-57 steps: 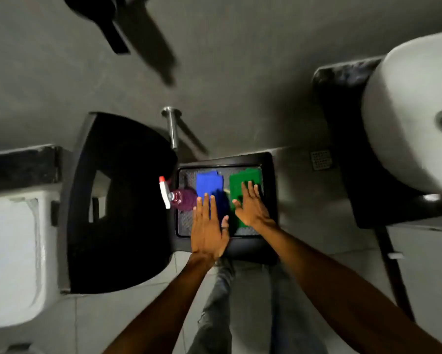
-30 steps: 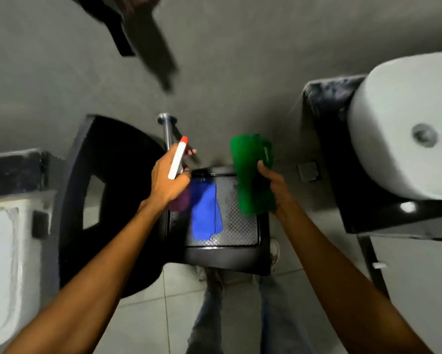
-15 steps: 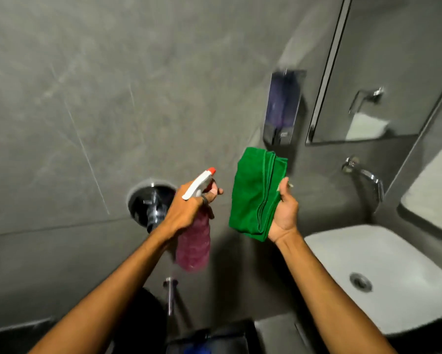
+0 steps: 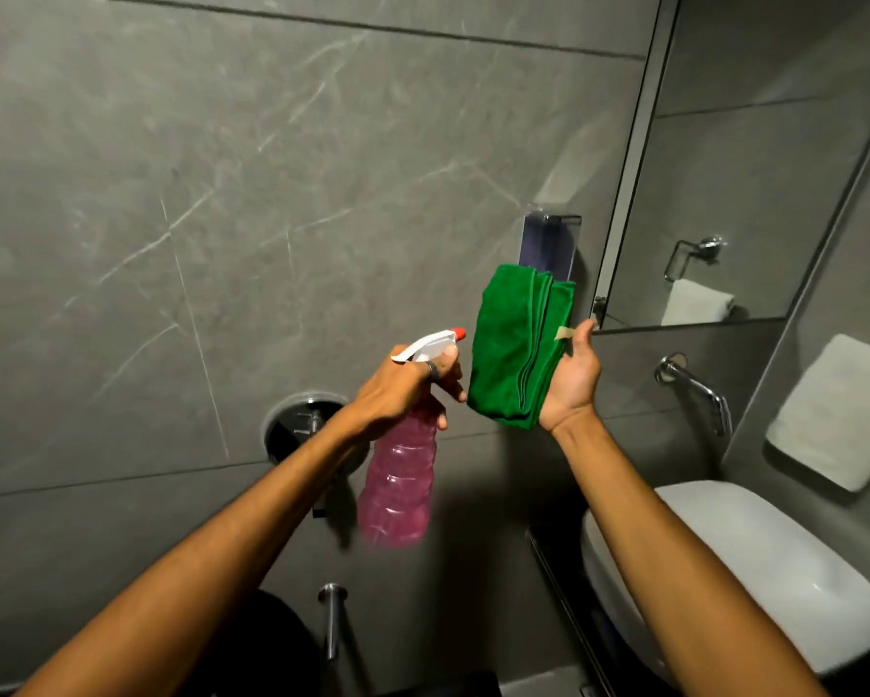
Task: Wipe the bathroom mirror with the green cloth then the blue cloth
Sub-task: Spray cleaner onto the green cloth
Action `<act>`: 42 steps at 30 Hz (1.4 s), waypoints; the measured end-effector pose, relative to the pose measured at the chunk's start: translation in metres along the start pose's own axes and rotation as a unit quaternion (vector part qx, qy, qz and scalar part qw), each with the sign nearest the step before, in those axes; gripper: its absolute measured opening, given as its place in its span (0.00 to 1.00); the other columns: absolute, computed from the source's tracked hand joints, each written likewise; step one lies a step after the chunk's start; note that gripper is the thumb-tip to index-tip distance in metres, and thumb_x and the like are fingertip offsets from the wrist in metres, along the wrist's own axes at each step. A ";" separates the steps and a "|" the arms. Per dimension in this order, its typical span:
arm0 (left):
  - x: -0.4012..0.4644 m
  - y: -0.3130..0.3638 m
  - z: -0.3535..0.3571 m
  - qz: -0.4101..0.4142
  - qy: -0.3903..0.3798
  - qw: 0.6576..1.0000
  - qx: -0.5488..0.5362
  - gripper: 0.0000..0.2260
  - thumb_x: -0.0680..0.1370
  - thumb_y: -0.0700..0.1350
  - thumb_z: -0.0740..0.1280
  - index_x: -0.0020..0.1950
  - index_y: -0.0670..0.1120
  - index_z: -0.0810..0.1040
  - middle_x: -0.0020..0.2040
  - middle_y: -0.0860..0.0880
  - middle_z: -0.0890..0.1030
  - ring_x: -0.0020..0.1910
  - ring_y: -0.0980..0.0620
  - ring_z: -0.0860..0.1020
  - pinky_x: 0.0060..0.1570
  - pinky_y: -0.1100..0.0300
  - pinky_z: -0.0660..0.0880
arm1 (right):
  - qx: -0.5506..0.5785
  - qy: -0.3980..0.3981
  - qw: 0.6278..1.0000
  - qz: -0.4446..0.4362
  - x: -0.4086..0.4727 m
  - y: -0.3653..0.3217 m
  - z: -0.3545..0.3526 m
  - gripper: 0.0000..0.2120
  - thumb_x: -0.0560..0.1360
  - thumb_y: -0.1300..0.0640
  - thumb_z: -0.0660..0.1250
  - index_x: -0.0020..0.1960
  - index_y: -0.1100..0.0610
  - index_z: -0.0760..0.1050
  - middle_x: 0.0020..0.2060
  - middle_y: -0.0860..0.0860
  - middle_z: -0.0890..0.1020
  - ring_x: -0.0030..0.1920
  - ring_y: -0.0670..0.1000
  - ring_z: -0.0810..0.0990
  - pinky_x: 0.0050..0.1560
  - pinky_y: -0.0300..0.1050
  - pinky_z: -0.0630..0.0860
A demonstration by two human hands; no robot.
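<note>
Left hand [image 4: 403,389]: we wrap it around the neck of the spray bottle [image 4: 398,485] — pink body hanging below our grip, white trigger head above it.
Right hand [image 4: 571,379]: palm up, fingers pinching the folded green cloth [image 4: 516,344], held upright just beside the bottle.
Mirror [image 4: 754,158]: up and to the right of the cloth — near, not touched.
Sink [image 4: 754,560]: below our right forearm.

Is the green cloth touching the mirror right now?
No, the green cloth is folded in the right hand, held apart from the mirror.
</note>
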State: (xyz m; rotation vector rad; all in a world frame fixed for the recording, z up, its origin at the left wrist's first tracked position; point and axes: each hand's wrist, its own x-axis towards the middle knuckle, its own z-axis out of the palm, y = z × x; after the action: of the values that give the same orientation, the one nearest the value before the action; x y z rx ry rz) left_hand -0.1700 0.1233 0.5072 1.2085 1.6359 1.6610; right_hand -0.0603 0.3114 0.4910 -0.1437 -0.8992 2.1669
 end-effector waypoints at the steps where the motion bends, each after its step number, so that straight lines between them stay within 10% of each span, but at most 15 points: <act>1: -0.004 -0.006 0.000 -0.008 -0.004 1.000 0.006 0.22 0.80 0.52 0.66 0.74 0.49 0.74 0.41 0.45 0.84 0.36 0.32 0.82 0.33 0.51 0.81 | -0.006 0.010 1.000 -0.006 0.001 -0.001 0.000 0.33 0.79 0.32 0.50 0.63 0.55 0.79 0.57 0.56 0.84 0.60 0.59 0.82 0.65 0.57 0.75; 9: -0.028 -0.038 -0.005 -0.058 -0.050 0.997 0.021 0.19 0.85 0.45 0.62 0.76 0.50 0.69 0.41 0.41 0.77 0.29 0.51 0.82 0.29 0.56 0.80 | -0.020 0.030 0.999 0.002 0.004 -0.002 -0.002 0.39 0.78 0.31 0.49 0.77 0.58 0.64 0.77 0.61 0.66 0.76 0.64 0.66 0.76 0.65 0.59; 26: -0.032 -0.032 -0.018 0.009 -0.019 0.986 -0.164 0.15 0.82 0.47 0.62 0.69 0.53 0.71 0.42 0.48 0.82 0.45 0.45 0.85 0.28 0.54 0.80 | -0.005 -0.035 0.999 0.015 -0.024 0.008 0.003 0.36 0.79 0.32 0.49 0.72 0.58 0.70 0.66 0.59 0.76 0.70 0.62 0.72 0.73 0.61 0.66; 42: -0.087 -0.095 -0.020 -0.102 -0.096 0.988 -0.065 0.13 0.79 0.53 0.70 0.63 0.59 0.82 0.39 0.42 0.84 0.26 0.43 0.79 0.33 0.54 0.80 | -0.012 -0.017 0.995 0.094 -0.049 0.042 -0.017 0.41 0.79 0.31 0.47 0.79 0.61 0.59 0.73 0.64 0.67 0.73 0.66 0.67 0.75 0.64 0.62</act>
State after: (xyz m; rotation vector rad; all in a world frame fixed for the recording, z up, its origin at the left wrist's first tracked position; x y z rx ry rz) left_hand -0.1669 0.0535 0.3978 1.0639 1.4574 1.4522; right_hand -0.0460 0.2680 0.4424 -0.2113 -0.9637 2.3385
